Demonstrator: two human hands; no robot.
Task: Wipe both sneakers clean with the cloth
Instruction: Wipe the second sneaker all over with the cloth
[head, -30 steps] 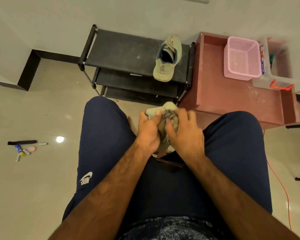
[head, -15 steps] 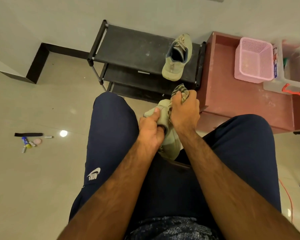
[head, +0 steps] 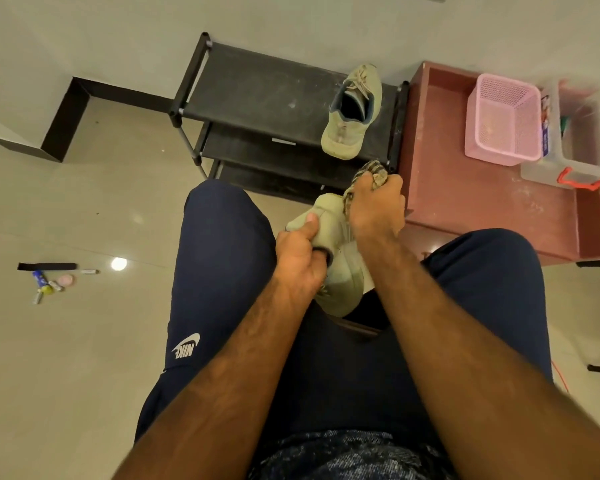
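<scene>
The left hand (head: 300, 261) has a tight grip on one sneaker (head: 342, 275), held over the lap with the thumb on top. The right hand (head: 374, 211) keeps its grip bunched round the single cloth (head: 373, 170), which is pressed to that sneaker's far end. The second sneaker (head: 352, 114) sits at twelve o'clock on the top shelf of the rack (head: 257, 95). One pink basket (head: 503, 121) stands at two o'clock on the red worktop (head: 465, 202).

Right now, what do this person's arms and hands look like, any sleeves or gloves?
Both are bare: the left hand and right hand wear no gloves, rings or watch that I can see, and no sleeves reach the hairy forearms. Below them are navy trousers with a white logo.
</scene>
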